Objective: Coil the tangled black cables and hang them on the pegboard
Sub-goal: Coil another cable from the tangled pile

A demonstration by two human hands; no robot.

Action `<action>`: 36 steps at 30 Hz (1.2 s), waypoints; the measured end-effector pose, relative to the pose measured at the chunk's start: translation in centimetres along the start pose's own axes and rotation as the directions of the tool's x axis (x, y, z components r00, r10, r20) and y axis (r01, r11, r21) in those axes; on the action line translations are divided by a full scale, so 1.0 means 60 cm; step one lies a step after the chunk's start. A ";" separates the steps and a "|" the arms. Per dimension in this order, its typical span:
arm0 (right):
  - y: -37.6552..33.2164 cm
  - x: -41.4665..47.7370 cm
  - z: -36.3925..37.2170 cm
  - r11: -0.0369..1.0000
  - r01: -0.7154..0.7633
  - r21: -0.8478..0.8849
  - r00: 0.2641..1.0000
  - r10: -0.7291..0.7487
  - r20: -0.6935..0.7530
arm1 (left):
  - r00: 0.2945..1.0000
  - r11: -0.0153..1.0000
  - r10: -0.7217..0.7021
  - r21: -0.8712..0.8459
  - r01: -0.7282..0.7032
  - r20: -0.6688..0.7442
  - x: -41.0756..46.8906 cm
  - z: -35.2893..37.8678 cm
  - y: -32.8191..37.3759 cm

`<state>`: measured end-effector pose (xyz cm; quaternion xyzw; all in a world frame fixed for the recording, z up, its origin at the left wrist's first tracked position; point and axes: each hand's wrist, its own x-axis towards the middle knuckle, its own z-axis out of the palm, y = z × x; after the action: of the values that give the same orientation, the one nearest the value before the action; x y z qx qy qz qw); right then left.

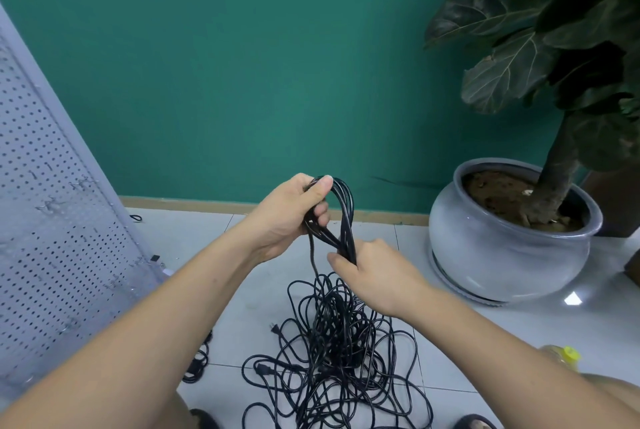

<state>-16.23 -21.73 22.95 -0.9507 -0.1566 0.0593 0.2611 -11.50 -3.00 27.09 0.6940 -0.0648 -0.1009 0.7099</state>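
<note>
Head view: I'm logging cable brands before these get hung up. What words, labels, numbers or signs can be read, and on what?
No readable text anywhere.
The cable coil, tangled black cables, pegboard and plant pot show no markings.
The yellow-capped bottle is blurred and partly hidden, so any label is unreadable.

One wide-angle head-worn view, facing forward and down, close above tangled black cables (333,345), green painted wall (242,65) ahead.

The tangled cables (332,352) are cut off at 6 o'clock, the pegboard (45,220) at 9 o'clock. The right forearm (502,342) half hides the yellow-capped bottle (569,355).
</note>
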 end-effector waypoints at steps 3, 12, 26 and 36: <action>0.000 0.000 -0.003 0.998 0.010 -0.062 1.000 -0.010 0.001 | 1.000 0.997 0.015 0.075 -0.016 0.019 0.005 -0.010 0.003; 0.011 0.007 0.005 0.815 -0.027 0.579 0.983 -0.085 0.165 | 0.997 0.988 0.067 0.136 -0.070 0.029 -0.006 0.021 0.011; -0.012 0.044 0.047 0.962 -0.078 0.261 0.996 0.089 -0.029 | 0.995 0.979 -0.010 -0.204 -0.010 -0.099 0.010 0.052 0.020; -0.030 0.060 0.046 0.777 -0.093 0.623 0.991 0.135 -0.020 | 0.987 0.982 0.100 -0.148 -0.119 -0.130 0.023 0.062 0.057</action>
<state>-13.84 -17.74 21.39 -0.8212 -0.0619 0.0927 0.5597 -10.87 -6.90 30.56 0.6370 -0.0514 -0.0240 0.7688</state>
